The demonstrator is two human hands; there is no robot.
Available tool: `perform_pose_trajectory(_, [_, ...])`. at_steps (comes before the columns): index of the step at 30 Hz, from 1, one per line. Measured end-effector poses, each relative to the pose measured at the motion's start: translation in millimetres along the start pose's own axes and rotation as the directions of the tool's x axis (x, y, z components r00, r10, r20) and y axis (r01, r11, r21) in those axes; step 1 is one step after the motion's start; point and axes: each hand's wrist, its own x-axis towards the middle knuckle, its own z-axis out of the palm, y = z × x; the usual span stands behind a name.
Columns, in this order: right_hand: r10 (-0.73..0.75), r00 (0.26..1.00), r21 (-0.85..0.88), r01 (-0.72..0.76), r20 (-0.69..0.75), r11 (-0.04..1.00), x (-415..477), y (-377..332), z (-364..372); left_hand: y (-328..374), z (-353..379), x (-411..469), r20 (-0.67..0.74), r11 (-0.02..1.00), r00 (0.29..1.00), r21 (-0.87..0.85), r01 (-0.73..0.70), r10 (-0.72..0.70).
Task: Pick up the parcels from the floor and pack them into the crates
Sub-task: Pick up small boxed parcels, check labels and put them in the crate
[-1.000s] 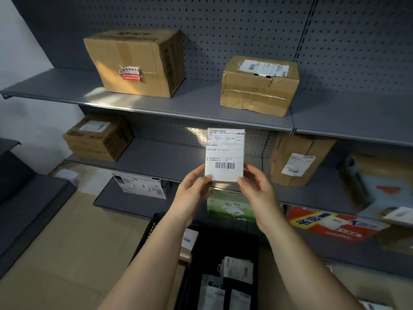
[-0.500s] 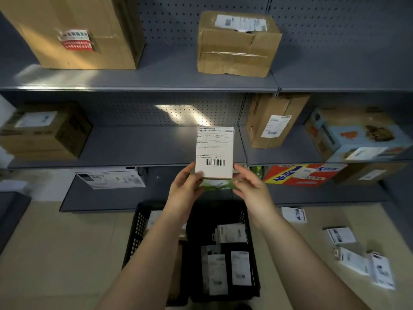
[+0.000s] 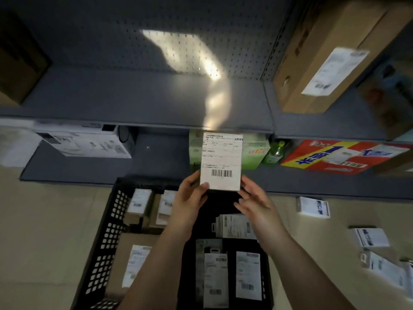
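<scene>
The left hand [image 3: 190, 195] and right hand [image 3: 254, 202] hold the parcel [image 3: 221, 159], fingers [image 3: 196, 179] pinching only its bottom corners (a thin hold); it could tip and miss the crate [image 3: 107, 231].

A grey metal shelf [image 3: 143, 101] runs under a perforated back panel [image 3: 111, 41] that catches a patch of light. A tall cardboard box [image 3: 297, 63] with a white label [image 3: 333, 72] stands on the shelf at right. On the bottom shelf [image 3: 156, 162] lie a white printed box [image 3: 85, 144], a green carton [image 3: 254, 153], a green bottle [image 3: 276, 152] just beside it, and a red, yellow and blue pack [image 3: 344, 156].
</scene>
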Motion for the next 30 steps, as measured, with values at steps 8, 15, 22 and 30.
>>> perform_pose_trajectory(8, [0.076,0.997,-0.005,-0.076,-0.017,0.997,95.4,184.2,-13.9,-175.9,-50.1,75.6,-0.082,0.944,0.993,0.325,-0.050,0.081])
perform_pose_trajectory(15, [0.069,0.997,-0.179,-0.064,0.022,0.982,178.0,301.4,-19.0,-264.1,-73.0,158.8,-0.075,0.900,0.989,0.409,0.149,-0.129])
perform_pose_trajectory(22, [0.159,0.987,-0.179,-0.152,0.023,0.972,244.3,349.9,-27.5,-292.1,-79.3,204.9,-0.066,0.582,0.998,0.812,0.050,0.007])
perform_pose_trajectory(30, [0.307,0.951,-0.226,-0.306,-0.032,0.925,232.8,350.7,-24.0,-319.0,-69.6,198.6,-0.089,0.441,0.995,0.896,0.058,0.049])
